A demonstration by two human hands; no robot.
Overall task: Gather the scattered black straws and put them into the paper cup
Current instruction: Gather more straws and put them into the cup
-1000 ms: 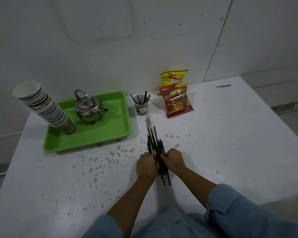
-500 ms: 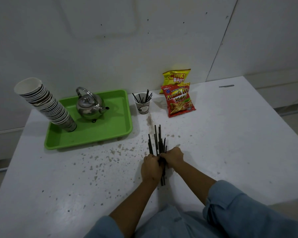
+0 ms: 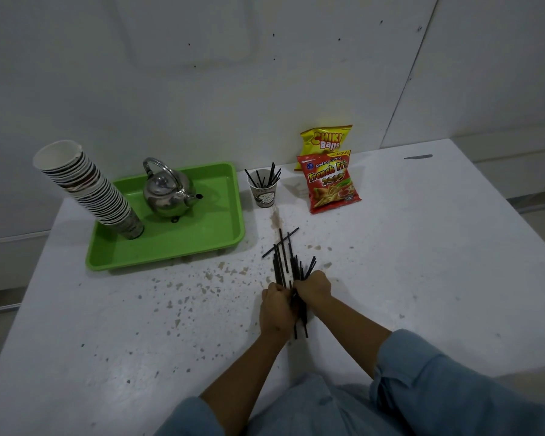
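A bundle of black straws (image 3: 284, 262) lies on the white table (image 3: 422, 247) near its middle, pointing away from me. My left hand (image 3: 276, 308) and my right hand (image 3: 314, 287) are closed around the bundle from both sides; straw ends stick out behind the hands too. One loose straw (image 3: 280, 242) lies slanted across the far tips of the bundle. A paper cup (image 3: 262, 194) stands farther back, near the wall, with several black straws standing in it.
A green tray (image 3: 202, 240) at the back left holds a steel kettle (image 3: 167, 193) and a leaning stack of paper cups (image 3: 88, 190). Two snack bags (image 3: 328, 180) lie right of the cup. Brown specks dot the table.
Both hands stay closed on the bundle and have pressed it tighter. The far straw tips have fanned out a little, and one straw now lies slanted across them.
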